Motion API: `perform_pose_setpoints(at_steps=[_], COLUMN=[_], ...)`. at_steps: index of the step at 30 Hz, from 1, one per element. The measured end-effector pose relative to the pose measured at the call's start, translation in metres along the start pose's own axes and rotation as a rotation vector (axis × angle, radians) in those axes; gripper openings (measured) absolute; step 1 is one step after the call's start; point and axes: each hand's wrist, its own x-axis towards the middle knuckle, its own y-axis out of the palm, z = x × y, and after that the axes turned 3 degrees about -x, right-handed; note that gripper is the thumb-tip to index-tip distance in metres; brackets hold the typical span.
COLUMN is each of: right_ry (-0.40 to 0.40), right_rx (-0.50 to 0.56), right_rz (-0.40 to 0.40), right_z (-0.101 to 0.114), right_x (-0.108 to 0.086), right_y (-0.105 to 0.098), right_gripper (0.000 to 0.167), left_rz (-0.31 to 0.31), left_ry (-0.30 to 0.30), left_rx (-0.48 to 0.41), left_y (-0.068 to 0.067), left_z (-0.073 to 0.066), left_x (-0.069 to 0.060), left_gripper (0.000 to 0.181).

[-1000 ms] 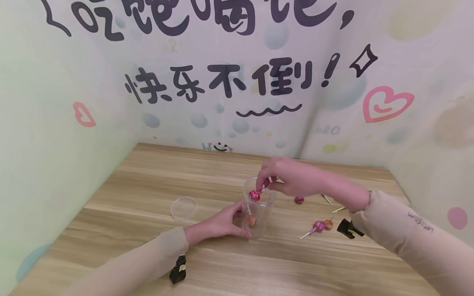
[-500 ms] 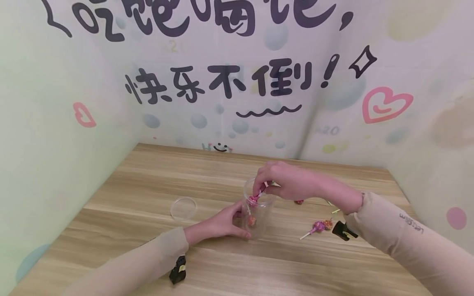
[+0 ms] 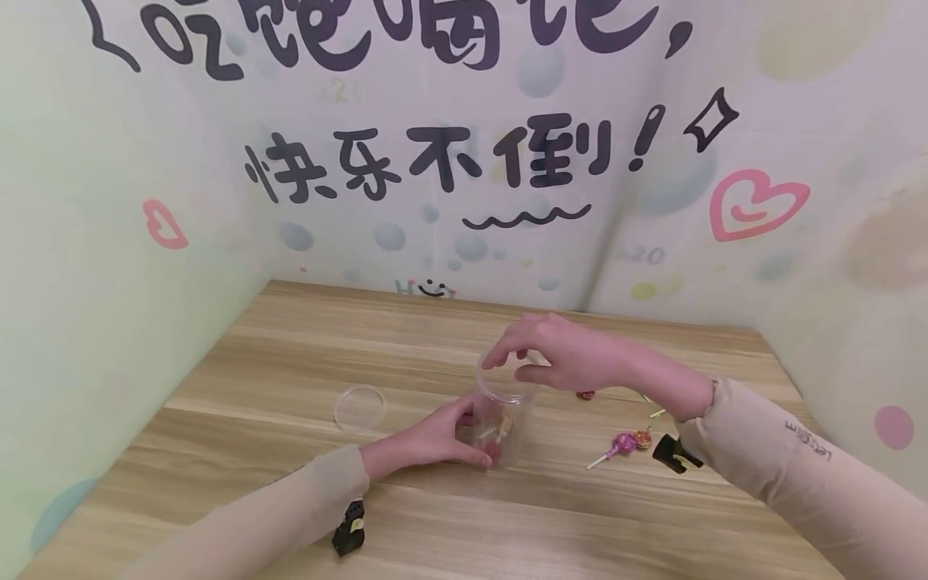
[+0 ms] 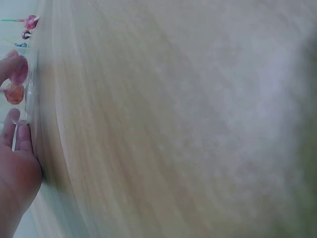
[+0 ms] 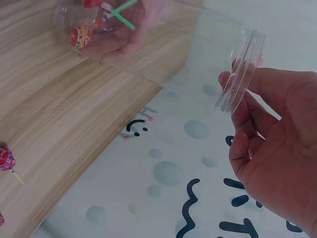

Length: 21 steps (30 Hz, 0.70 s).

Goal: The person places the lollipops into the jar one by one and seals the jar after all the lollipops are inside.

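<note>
A clear plastic cup (image 3: 513,431) stands upright on the table, a red lollipop (image 3: 492,449) and an orange one (image 3: 505,422) low inside it. My left hand (image 3: 428,437) grips its lower side, fingers and thumb around it; the left wrist view shows that hand (image 4: 17,163) at the cup's base. Over the cup's mouth is my right hand (image 3: 569,352), fingers parted and no lollipop between them. In the right wrist view the fingers of this hand (image 5: 277,134) are beside the cup's rim (image 5: 242,72).
A round clear lid (image 3: 359,408) lies left of the cup. To the right, a purple lollipop (image 3: 624,443) and an orange one (image 3: 642,439) lie together, with a dark red one (image 3: 586,395) farther back. A printed wall (image 3: 435,242) stands behind the table (image 3: 312,338).
My right hand has let go of the red lollipop, which has dropped to the cup's bottom. The orange lollipop inside has shifted. My left hand has stayed on the cup.
</note>
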Motion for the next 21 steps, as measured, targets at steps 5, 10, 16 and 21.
perform_pose_setpoints(at_steps=[5, 10, 16, 21], right_ry=[-0.005, -0.017, -0.002, 0.035], right_rx=[0.021, 0.040, 0.067, 0.086], right_rz=[-0.025, -0.054, -0.112, -0.167], right_z=[0.000, -0.002, -0.005, -0.009], right_x=[-0.001, -0.003, -0.009, -0.017], right_y=[0.001, 0.001, -0.001, -0.006], right_gripper=[0.032, 0.031, 0.031, 0.030], left_rz=[0.001, 0.002, 0.003, 0.002], left_ry=[-0.008, 0.001, -0.004, -0.002], left_rx=[-0.003, 0.003, 0.007, -0.004], left_y=[0.000, 0.000, 0.000, 0.000], left_z=[-0.001, -0.001, 0.001, 0.001], left_x=[-0.001, 0.000, 0.001, 0.001], left_gripper=[0.075, 0.076, 0.079, 0.083])
